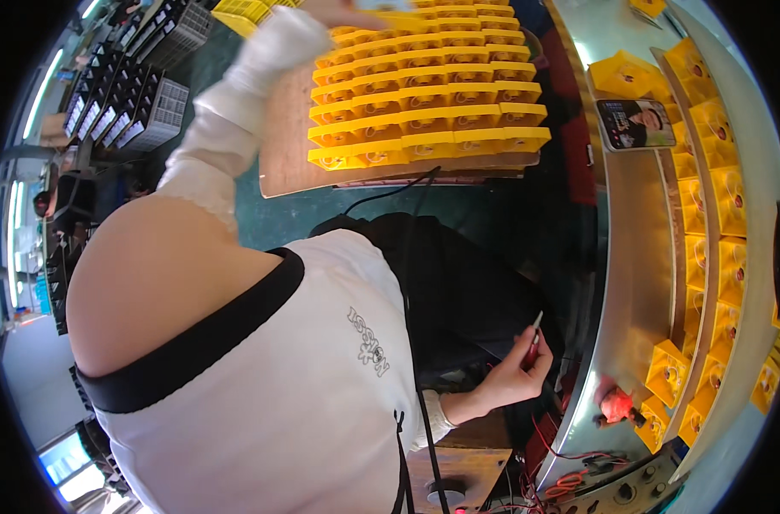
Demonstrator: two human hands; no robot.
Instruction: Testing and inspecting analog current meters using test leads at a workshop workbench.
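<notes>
My left arm, in a white sleeve, stretches up and away to the stack of yellow plastic trays (428, 94) piled in stepped rows on a wooden board (287, 154). The left hand (343, 13) is at the very top edge of the view, over the far rows of the stack; it is blurred and cut off there, so I cannot tell whether it is closed on a tray or only touching one.

My right hand (518, 368) sits low, near my lap, against dark fabric. Its fingers are pinched around a slim tool (535, 336) with a reddish handle and a pale tip, which points up and slightly right; it looks like a small soldering iron or pick, though I can't be sure at this size.

To the right runs a curved metal bench (630, 283), with a row of yellow parts (715, 223) lined up along its wooden rail. A phone (636, 122) with a lit screen lies on the bench near the top. A small red object (614, 403) rests lower down on the metal, and red wires (570, 480) tangle beneath it. Grey crates (150, 111) stand at the upper left.
</notes>
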